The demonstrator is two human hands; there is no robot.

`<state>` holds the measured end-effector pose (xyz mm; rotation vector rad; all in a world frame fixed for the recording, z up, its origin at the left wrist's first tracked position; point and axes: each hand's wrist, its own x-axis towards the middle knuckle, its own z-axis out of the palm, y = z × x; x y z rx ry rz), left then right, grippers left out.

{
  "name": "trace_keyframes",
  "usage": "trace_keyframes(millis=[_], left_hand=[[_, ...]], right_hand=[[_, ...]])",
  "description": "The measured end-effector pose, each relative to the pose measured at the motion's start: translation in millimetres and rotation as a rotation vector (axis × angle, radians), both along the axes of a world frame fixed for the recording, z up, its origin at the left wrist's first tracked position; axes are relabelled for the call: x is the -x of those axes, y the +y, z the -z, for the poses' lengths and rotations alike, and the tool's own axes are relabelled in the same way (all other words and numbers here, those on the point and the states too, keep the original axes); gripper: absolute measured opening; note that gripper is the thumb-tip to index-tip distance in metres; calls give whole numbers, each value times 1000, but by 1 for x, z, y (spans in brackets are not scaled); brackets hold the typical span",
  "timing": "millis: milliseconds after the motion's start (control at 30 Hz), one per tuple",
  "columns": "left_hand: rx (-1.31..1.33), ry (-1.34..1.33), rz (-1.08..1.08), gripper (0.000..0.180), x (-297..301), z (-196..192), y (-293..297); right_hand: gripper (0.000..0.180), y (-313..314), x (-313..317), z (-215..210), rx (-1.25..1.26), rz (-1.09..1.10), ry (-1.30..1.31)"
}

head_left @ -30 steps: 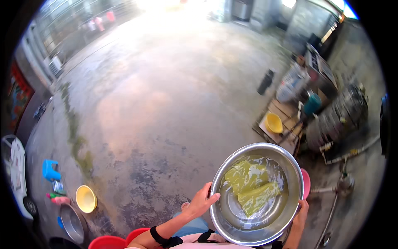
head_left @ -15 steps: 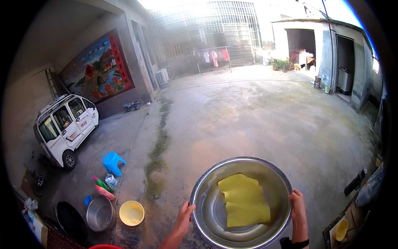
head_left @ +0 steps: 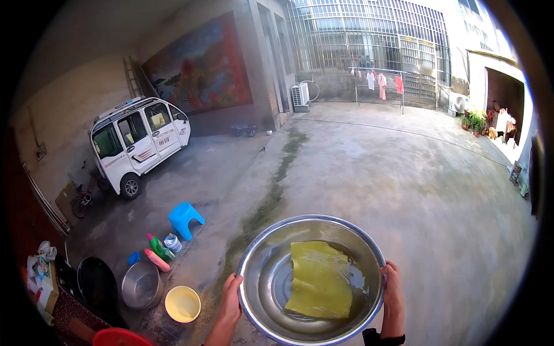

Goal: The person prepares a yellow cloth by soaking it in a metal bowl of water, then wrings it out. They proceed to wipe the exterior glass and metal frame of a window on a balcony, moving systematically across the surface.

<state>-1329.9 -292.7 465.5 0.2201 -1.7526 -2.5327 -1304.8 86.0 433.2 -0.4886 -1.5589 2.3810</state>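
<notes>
A wide stainless steel basin (head_left: 262, 282) is held up in front of me, over the concrete yard. My left hand (head_left: 231, 295) grips its left rim and my right hand (head_left: 392, 284) its right rim, the thumbs near the top edge. Inside, a flat yellow-green cloth (head_left: 319, 281) lies in shallow water, its surface wet and shiny on the right. The fingers under the rim are partly hidden by the basin.
Left of the basin stand a yellow tub (head_left: 183, 304), a metal pot (head_left: 142, 285), a black pan (head_left: 97, 282), several bottles (head_left: 157, 259), a red basin (head_left: 118, 338) and a blue stool (head_left: 185, 219). Farther off are a white vehicle (head_left: 138, 141) and a drying rack with clothes (head_left: 381, 85).
My view has swung left, so the vehicle, stool and yard sit farther right in it. Both hands still hold the basin. The cloth has shifted and turned a little in the water.
</notes>
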Motion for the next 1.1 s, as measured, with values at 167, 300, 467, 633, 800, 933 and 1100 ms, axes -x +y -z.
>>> trace_keyframes(millis=[167, 300, 467, 633, 800, 933, 1100], left_hand=[[-35, 4, 12, 23, 194, -1, 56], [13, -4, 57, 28, 356, -3, 92], [28, 27, 48, 29, 550, 13, 147], [42, 43, -16, 26, 742, 13, 195], [48, 10, -54, 25, 928, -29, 252], [32, 61, 34, 25, 1093, -31, 302], [-51, 67, 151, 31, 1311, -24, 351]], right_hand=[[34, 52, 183, -30, -71, 81, -70], [39, 87, 322, -59, -111, 88, -131], [34, 151, 520, -28, -72, 30, -25], [37, 205, 723, -29, -38, 28, -16], [37, 256, 927, -37, -12, 8, 0], [31, 304, 1090, -36, 20, 25, 32], [35, 350, 1275, -68, -32, 115, 9]])
